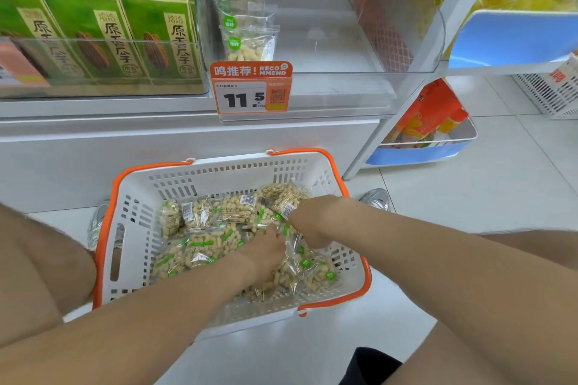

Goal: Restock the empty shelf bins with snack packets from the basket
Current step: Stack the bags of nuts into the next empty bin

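Head view: A person crouches on the white tile floor [469, 197] before a store shelf, both bare arms reaching into a white basket [131, 197] with orange handles that sits on the floor between the knees. The basket holds a loose heap of clear peanut packets [203, 244] with green labels.

The left hand [266, 251] lies back-up in the middle of the heap, its fingers sunk among the packets. The right hand [309, 222] is just beside it toward the basket's far right corner, wrist bent, fingers buried under the wrappers. Whether either hand is grasping a packet cannot be told, as the fingers are hidden.

Above, on the shelf, a clear plastic bin [359, 40] stands mostly bare, with a few stocked packets [247, 28] of the same kind upright against its left front corner. An orange price tag [251, 89] reading 11.5 hangs below them. Green seed bags [93, 31] fill the neighbouring bin to the left.
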